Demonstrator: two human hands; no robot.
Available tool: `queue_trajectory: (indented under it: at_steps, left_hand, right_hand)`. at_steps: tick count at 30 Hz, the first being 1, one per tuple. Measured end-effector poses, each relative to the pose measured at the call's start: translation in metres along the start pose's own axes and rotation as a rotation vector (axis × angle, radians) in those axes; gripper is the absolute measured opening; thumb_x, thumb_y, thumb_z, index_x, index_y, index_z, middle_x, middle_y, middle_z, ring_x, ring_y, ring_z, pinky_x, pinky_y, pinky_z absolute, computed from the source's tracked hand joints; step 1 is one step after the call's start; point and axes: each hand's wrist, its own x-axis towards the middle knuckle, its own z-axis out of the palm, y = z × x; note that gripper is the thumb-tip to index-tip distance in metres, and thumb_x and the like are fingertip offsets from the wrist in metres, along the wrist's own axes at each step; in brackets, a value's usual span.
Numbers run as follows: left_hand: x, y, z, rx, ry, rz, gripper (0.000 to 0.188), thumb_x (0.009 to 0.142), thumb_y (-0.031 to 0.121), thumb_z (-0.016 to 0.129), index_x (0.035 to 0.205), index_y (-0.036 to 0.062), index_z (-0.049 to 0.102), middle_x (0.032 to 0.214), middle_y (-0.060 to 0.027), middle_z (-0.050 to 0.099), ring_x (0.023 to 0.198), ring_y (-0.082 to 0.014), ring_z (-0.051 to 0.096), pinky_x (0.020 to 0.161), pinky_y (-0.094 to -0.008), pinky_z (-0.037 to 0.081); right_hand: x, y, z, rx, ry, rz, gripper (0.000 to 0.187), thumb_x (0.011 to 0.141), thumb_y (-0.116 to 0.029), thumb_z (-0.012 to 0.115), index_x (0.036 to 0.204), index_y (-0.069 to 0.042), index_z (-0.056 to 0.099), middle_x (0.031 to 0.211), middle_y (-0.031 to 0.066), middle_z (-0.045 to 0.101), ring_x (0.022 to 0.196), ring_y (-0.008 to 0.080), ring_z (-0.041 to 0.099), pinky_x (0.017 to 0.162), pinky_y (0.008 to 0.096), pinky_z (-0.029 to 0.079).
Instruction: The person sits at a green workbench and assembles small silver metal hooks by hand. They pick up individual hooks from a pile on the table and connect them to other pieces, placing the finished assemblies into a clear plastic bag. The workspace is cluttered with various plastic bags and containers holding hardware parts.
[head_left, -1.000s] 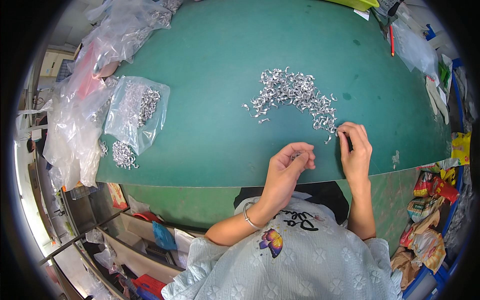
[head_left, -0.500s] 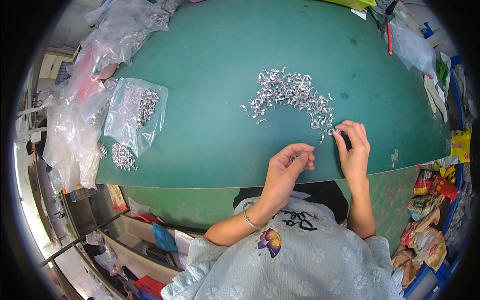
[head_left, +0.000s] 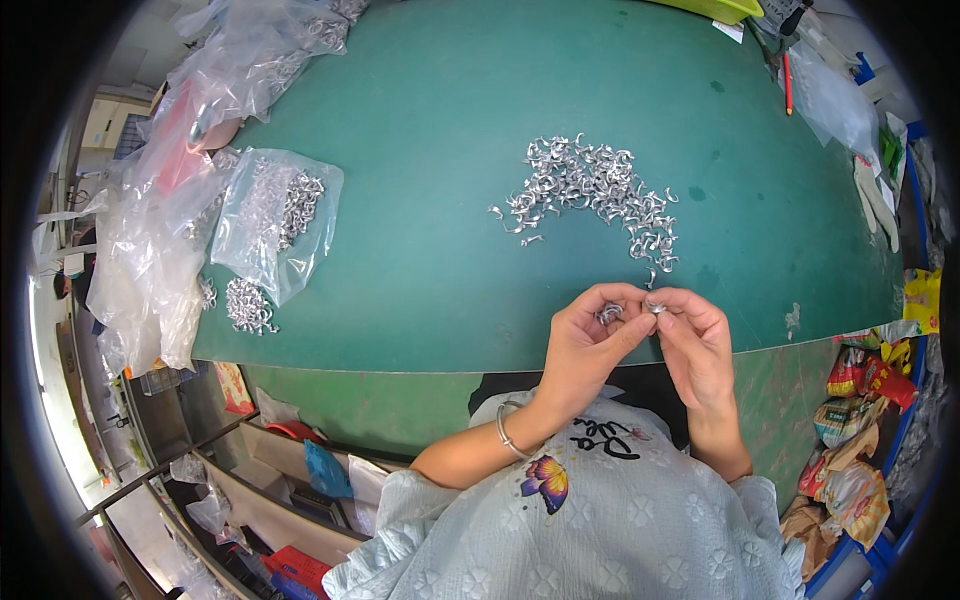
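The left hand [head_left: 582,348] is half closed, its fingers curled toward the thumb around a few small metal pieces [head_left: 609,314] that show in its hollow; how many lie there cannot be told. The right hand [head_left: 697,350] is nearly closed, with thumb and forefinger pinching a single curved piece [head_left: 656,308] at the left hand's fingertips; whether the left fingertips grip that piece too is unclear. Both hands are together just above the near edge of the green table [head_left: 430,270]. Beyond them spreads a loose, arched pile [head_left: 580,180] of similar silvery, curved pieces, with one stray piece [head_left: 531,240] lying apart at its lower left and its right end trailing down close to the hands. Well to the left, a clear plastic bag [head_left: 325,240] lies flat with more pieces inside, and a small heap [head_left: 247,305] sits just beside its lower edge. Crumpled clear bags [head_left: 150,270] line the table's left side. A silver bangle [head_left: 505,430] circles the left wrist, and at the far right lies a red pencil-like stick [head_left: 788,85].
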Motion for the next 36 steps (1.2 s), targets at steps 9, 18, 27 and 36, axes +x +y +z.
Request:
queue_trajectory:
  at_steps: [9, 18, 27, 36]
  left_hand:
    - [-0.002, 0.000, 0.002, 0.090, 0.067, 0.159, 0.014, 0.079, -0.004, 0.059, 0.092, -0.0017, 0.057, 0.078, 0.0009, 0.051, 0.069, -0.0045, 0.044, 0.061, -0.0173, 0.037]
    - [-0.004, 0.005, -0.006, 0.159, 0.075, -0.140, 0.008, 0.083, 0.006, 0.058, 0.087, -0.0009, 0.055, 0.077, -0.0014, 0.053, 0.066, -0.0048, 0.046, 0.055, -0.0186, 0.038]
    - [0.001, -0.002, -0.010, -0.107, 0.015, -0.184, 0.009, 0.087, 0.009, 0.053, 0.089, 0.0008, 0.054, 0.083, -0.0078, 0.058, 0.070, -0.0118, 0.052, 0.064, -0.0222, 0.043]
    - [0.002, -0.006, -0.018, -0.021, -0.052, -0.181, 0.014, 0.088, 0.006, 0.049, 0.099, -0.0010, 0.054, 0.086, -0.0069, 0.059, 0.073, -0.0107, 0.053, 0.065, -0.0220, 0.043]
  right_hand:
    - [-0.005, -0.003, 0.012, -0.321, 0.042, -0.148, 0.015, 0.083, 0.002, 0.053, 0.096, 0.004, 0.059, 0.092, 0.0057, 0.058, 0.079, 0.0097, 0.049, 0.071, 0.0221, 0.038]
    - [-0.005, 0.009, 0.014, -0.543, 0.103, -0.281, 0.014, 0.082, 0.002, 0.053, 0.094, 0.004, 0.060, 0.089, 0.0083, 0.057, 0.073, 0.0119, 0.048, 0.068, 0.0226, 0.039]
    - [0.026, -0.006, -0.020, -1.359, 0.344, -0.590, 0.016, 0.073, 0.002, 0.060, 0.089, 0.001, 0.060, 0.085, 0.0131, 0.056, 0.079, 0.0268, 0.052, 0.071, 0.0335, 0.042]
    - [0.033, -0.006, -0.032, -1.320, 0.300, -0.563, 0.010, 0.072, 0.001, 0.062, 0.082, 0.000, 0.061, 0.079, 0.0078, 0.058, 0.074, 0.0209, 0.053, 0.067, 0.0286, 0.040]
